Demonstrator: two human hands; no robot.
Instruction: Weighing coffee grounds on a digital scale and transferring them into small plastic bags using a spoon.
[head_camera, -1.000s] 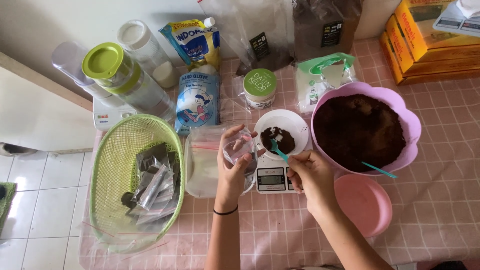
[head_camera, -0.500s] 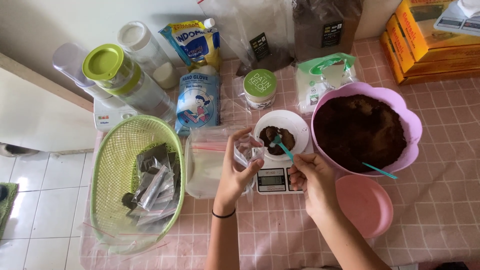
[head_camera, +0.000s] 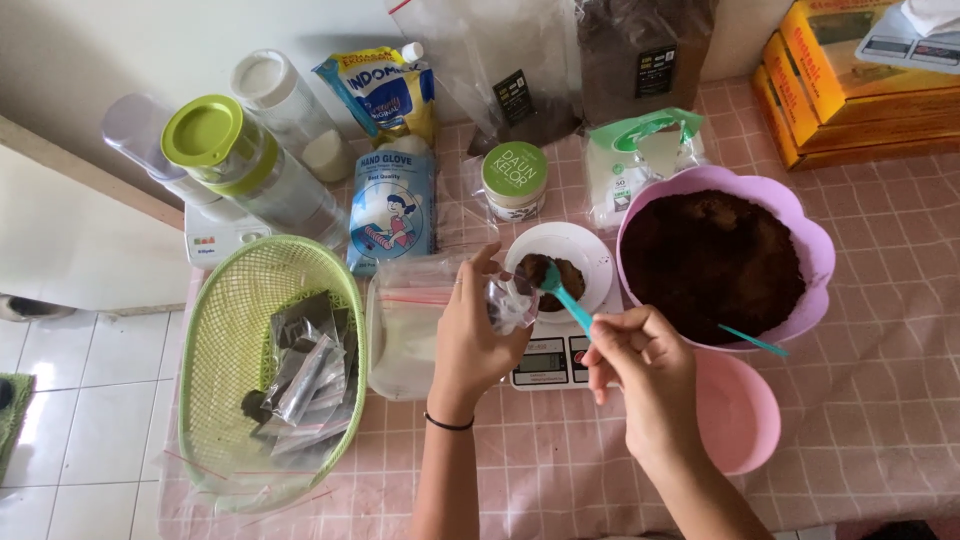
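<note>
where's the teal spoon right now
In the head view, just right of centre: the right hand holds the teal spoon over the white bowl on the scale.

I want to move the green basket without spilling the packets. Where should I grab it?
Grip the green basket by its rim on the two long sides, coming from above with both hands. It is an open oval mesh; the filled packets lie loose inside, so keep it level.

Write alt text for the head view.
The right hand dips a teal spoon into brown powder in a white dish on a scale, while the left hand holds a small clear bag beside it. A pink bowl of powder stands right, a green basket left.
</note>
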